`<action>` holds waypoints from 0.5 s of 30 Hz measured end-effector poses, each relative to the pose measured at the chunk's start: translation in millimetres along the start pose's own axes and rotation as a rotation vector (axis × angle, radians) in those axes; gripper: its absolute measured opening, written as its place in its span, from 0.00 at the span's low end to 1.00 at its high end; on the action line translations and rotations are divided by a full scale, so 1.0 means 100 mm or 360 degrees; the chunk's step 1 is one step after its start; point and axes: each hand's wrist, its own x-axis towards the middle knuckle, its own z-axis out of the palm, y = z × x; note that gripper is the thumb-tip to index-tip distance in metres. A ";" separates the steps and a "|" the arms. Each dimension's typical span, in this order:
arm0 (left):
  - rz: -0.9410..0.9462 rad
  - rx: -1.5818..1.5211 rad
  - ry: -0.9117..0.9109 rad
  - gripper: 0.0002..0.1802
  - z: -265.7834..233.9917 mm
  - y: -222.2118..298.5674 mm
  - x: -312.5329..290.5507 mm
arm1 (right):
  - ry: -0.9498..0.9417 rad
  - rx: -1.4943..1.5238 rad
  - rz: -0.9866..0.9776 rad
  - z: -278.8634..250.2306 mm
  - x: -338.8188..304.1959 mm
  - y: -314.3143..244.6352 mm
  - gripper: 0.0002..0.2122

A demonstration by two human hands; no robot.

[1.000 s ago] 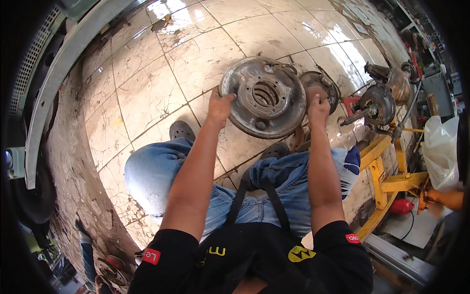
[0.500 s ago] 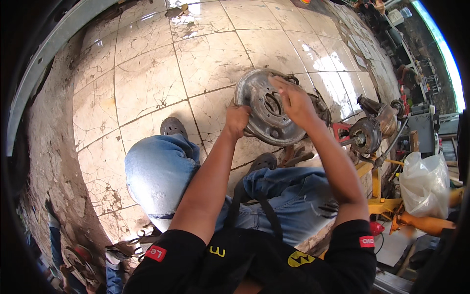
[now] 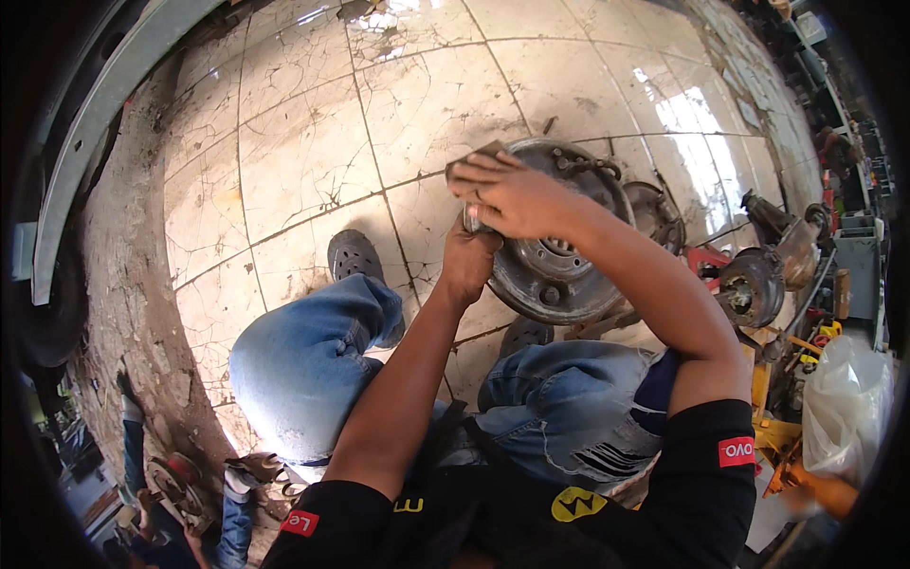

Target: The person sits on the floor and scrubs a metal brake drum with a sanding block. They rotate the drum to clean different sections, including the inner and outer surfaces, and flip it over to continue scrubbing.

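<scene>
A round, worn grey metal brake backing plate (image 3: 569, 302) lies on the tiles in front of me, with holes round its centre. Beside its left edge, my left hand (image 3: 469, 261) is closed round a small grey metal part (image 3: 471, 223), mostly hidden by my fingers. My right hand (image 3: 512, 197) reaches across the plate and lies over the top of that part. Its fingers are closed on a brown sheet (image 3: 489, 149) that looks like sandpaper. Curved dark metal parts (image 3: 590, 166) rest at the plate's far rim.
Right of the plate is another rusty round part (image 3: 656, 216). Beyond it stands an axle assembly with a hub (image 3: 752, 287) near a red stand (image 3: 703, 263). A clear plastic bag (image 3: 846, 394) sits at the right. A curved metal beam (image 3: 100, 123) borders the far left.
Both hands have moved from over the plate to beyond its left edge and come together. My left hand now holds a small metal part, with my right hand over it. The view has shifted slightly.
</scene>
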 end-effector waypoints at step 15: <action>-0.0081 0.0132 0.0126 0.26 0.09 0.13 -0.08 | -0.0090 0.0187 0.1043 -0.27 0.02 0.49 0.39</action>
